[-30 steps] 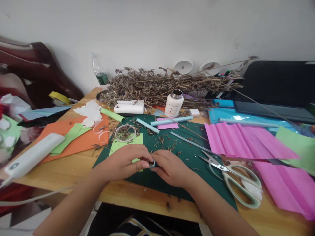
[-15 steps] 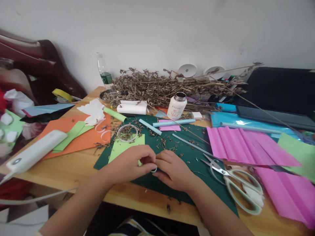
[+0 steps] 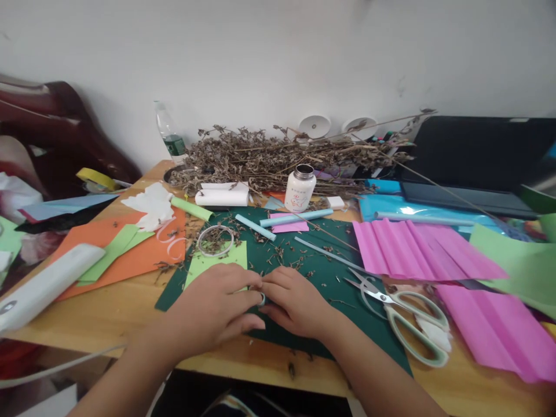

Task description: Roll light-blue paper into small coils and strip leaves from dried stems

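Over the green cutting mat, my two hands meet around a small pale blue paper coil. My right hand is closed on the coil, its fingertips bent around the far side and the thumb below. My left hand touches the coil with its fingertips, the thumb stretched out and apart beneath it. Part of the coil is hidden by the fingers. Behind my left hand lie a light green paper sheet and a thin white ring among dried plant bits.
Scissors lie right of my right hand, near pink crepe paper. Pale blue paper rolls and a white bottle stand behind. Dried stalks line the wall. A white glue gun is at left.
My left thumb has come away from the coil and spread downward; my left fingers have opened out. My right hand stays closed around the coil. The camera view has shifted slightly right.
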A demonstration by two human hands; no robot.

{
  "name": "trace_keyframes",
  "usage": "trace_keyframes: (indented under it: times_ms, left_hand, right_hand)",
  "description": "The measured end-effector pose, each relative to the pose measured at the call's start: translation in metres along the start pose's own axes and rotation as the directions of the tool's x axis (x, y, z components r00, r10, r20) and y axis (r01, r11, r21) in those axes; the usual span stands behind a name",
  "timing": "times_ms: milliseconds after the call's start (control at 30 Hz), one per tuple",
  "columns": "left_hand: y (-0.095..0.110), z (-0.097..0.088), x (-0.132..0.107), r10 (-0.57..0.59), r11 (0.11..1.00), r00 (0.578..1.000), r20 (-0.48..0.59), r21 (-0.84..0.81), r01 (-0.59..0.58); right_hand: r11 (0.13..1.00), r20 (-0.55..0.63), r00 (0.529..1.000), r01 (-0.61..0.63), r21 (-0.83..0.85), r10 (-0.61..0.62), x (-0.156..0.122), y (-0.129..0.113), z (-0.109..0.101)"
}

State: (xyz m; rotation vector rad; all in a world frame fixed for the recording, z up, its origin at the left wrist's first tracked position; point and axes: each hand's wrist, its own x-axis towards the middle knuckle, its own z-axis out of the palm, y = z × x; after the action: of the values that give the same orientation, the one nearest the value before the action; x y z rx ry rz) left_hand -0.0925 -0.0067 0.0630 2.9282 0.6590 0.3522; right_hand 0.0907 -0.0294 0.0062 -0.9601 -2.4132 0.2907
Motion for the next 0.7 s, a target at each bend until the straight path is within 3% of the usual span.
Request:
trace_keyframes:
  times_ms: [300, 367, 467, 533, 600, 700]
  left_hand:
    - [0.01, 0.0, -0.002, -0.149, 0.984, 0.985, 0.087, 0.111, 0.14]
    - [0.01, 0.004, -0.002, -0.143, 0.982, 0.988, 0.056, 0.131, 0.135]
    - [0.009, 0.015, -0.005, -0.097, 0.985, 0.99, -0.102, 0.134, 0.111]
    - [0.008, 0.025, -0.007, -0.079, 0.994, 0.967, -0.244, 0.058, 0.095]
    - [0.008, 0.035, -0.008, -0.137, 0.99, 0.933, -0.333, -0.087, 0.114]
    - [0.007, 0.048, -0.008, -0.271, 0.938, 0.922, -0.275, -0.291, 0.189]
  right_hand:
    - [0.998, 0.012, 1.0, -0.022, 0.062, 0.021, 0.002, -0.003, 0.001]
    - [0.997, 0.007, 1.0, -0.027, 0.067, 0.026, 0.002, -0.002, 0.001]
    - [0.997, -0.019, 1.0, -0.017, 0.075, 0.018, 0.001, 0.0, 0.002]
    - [0.996, -0.043, 0.999, -0.005, 0.088, 0.008, 0.001, 0.001, 0.003]
    - [0.995, -0.047, 0.999, 0.0, 0.104, 0.005, 0.002, 0.002, 0.005]
    - [0.996, -0.019, 0.999, -0.032, 0.08, 0.034, 0.004, 0.0, 0.007]
